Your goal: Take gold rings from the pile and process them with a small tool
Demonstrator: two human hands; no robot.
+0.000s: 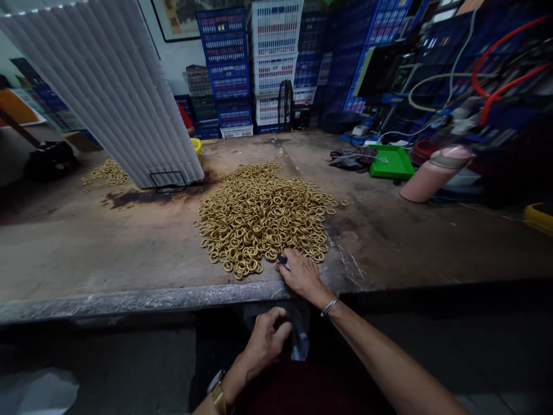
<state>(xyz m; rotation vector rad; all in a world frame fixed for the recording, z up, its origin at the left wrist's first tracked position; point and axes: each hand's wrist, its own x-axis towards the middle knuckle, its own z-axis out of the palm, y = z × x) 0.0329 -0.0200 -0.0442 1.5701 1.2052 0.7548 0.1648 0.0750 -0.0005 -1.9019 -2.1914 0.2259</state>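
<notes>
A broad heap of gold-coloured rings (263, 216) lies on the worktable near its front edge. My right hand (302, 275) rests at the heap's front edge, its fingers bent down among the rings. A small black piece (282, 259) shows at its fingertips; whether it is worn or held I cannot tell. Below the table edge, my left hand (265, 337) is curled, thumb and forefinger close together, and what they hold, if anything, is hidden. Just beyond it hangs a clear plastic bag (300, 337) over the lap.
A tall ribbed white panel stack (108, 86) stands on the table (86, 248) at left, with more rings (108, 173) beside it. To the right are a green tray (391, 161), dark gloves (352, 159) and a pink bottle (434, 173). Crates (228, 75) line the back.
</notes>
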